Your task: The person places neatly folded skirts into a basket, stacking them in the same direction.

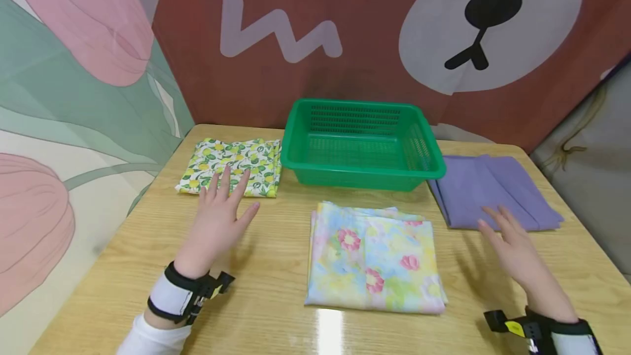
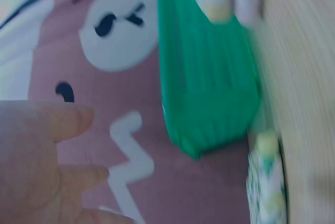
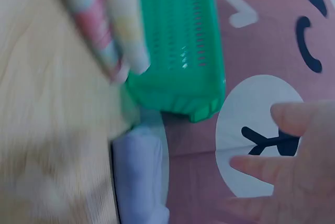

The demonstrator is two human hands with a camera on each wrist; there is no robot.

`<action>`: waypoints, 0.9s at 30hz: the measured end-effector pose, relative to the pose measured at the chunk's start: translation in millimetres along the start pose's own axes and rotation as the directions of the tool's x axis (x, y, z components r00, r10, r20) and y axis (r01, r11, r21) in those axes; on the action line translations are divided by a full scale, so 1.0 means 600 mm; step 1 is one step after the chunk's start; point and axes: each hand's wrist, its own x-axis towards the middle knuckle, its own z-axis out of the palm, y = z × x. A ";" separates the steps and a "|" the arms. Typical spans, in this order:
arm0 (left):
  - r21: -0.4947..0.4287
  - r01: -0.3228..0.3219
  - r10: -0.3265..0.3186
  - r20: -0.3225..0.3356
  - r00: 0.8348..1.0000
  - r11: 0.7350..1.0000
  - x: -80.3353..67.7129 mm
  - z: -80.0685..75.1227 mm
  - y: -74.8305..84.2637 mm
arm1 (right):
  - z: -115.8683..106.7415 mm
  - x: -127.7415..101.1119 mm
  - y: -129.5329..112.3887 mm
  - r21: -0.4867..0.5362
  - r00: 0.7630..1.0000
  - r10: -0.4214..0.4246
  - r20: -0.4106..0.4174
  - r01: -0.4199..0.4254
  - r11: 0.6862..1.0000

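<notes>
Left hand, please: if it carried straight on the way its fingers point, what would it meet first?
Most likely the lemon-print cloth. The left hand is open, fingers pointing away from the person, fingertips at that cloth's near edge. Whether they touch it or hover above is unclear. The green basket lies off to the right.

Folded cloths, three: one lemon-print cloth (image 1: 231, 166), one flower-print cloth (image 1: 374, 259), one plain purple cloth (image 1: 493, 188), each lying flat and apart from the others on one wooden table (image 1: 276, 289). Baskets, one: a green plastic basket (image 1: 362, 144) with slotted walls, standing at the back of the table between the lemon-print and purple cloths. Hands, two: one left hand (image 1: 219, 223) and one right hand (image 1: 512, 248), each with one black-and-white wrist strap.
</notes>
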 end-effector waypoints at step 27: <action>-0.547 0.297 -0.052 0.418 0.907 0.783 0.020 0.110 0.052 | 0.071 0.017 -0.018 0.563 0.879 0.066 0.472 -0.358 0.745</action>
